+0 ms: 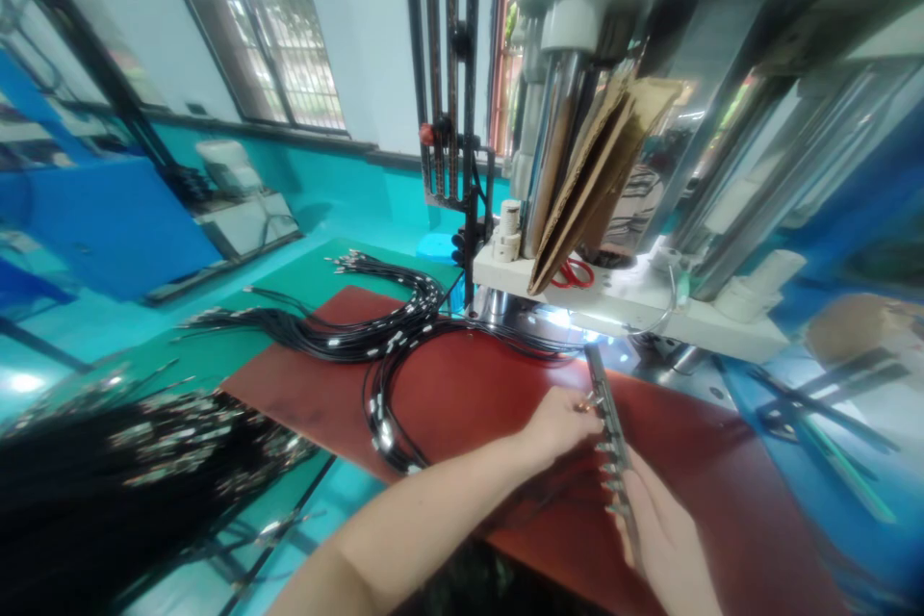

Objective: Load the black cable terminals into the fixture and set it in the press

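Fixture bar, a narrow grey metal strip with a row of small metal-tipped cable ends set along it, lies on the red mat between the two hands. The left hand has its fingers pinched together on one cable end at the bar's edge; the right hand grips the bar's near end, fingers closed around it. No container shows clearly. Just beyond the left fingers, black cables with white-marked ends loop over the mat, and a bigger blurred heap of cables lies well to the left of them. The mat covers a green surface. Above the fingers stands a press machine with steel columns, folded cardboard and red scissors on its white ledge. Barred windows and a teal wall lie beyond.
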Tool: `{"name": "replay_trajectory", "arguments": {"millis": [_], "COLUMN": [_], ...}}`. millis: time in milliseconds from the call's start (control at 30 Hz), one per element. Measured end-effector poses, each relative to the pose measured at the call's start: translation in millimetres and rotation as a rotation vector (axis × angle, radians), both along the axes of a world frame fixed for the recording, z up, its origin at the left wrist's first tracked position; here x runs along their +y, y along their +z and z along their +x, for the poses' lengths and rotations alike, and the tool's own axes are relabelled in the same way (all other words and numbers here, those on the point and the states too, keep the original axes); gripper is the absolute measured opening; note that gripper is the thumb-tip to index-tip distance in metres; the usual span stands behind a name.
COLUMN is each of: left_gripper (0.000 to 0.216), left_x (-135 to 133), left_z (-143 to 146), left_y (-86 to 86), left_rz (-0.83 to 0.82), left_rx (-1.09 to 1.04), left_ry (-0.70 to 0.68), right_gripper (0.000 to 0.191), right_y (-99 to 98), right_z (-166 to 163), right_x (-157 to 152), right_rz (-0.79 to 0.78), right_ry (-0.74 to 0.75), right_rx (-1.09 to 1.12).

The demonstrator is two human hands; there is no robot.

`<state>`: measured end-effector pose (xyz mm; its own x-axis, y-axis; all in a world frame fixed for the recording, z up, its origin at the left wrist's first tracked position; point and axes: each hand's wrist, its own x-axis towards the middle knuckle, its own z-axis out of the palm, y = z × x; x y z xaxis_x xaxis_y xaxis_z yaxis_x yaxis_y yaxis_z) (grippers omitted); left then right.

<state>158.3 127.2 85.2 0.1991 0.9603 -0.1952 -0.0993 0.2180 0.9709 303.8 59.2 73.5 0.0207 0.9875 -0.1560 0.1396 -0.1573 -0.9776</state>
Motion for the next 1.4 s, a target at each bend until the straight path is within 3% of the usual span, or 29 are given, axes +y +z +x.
{"name": "replay_trajectory", "arguments": {"millis": [133,267,500,700,1067,1400], "left_gripper": [0.021,0.034,0.023,0.025,0.026,0.03], "left_x": [1,5,7,2,7,8], "left_z": [-5,-12,-13,-13,-19,-19], "left_y": [-5.1,-6.7,-12.5,-5.8,-0.2,-5.0], "left_rz": [0.134,0.237,0.277,0.366,0.411,0.44], "left_rx": [0.099,0.13,0.32,0.494,0.507,0.501], "left_ry": [-0.041,0.017,0.023,-0.008,-0.077,-0.045], "right_gripper": [0.053,0.057,0.069,0.067,0.061,0.052], "right_y": [2.4,3.7,2.2,10.1,19.9,19.4], "right_z": [-2,-3,-4,-7,-11,-13], "right_x": [0,-2,-3,-4,-6,-5], "right_rz": [0.057,0.001,-0.068,-0.079,-0.077,-0.044], "right_ry": [-0.016,-0.092,-0.109,-0.103,-0.093,-0.073], "right_rx": [-0.025,0.034,0.098,0.105,0.101,0.081]}}
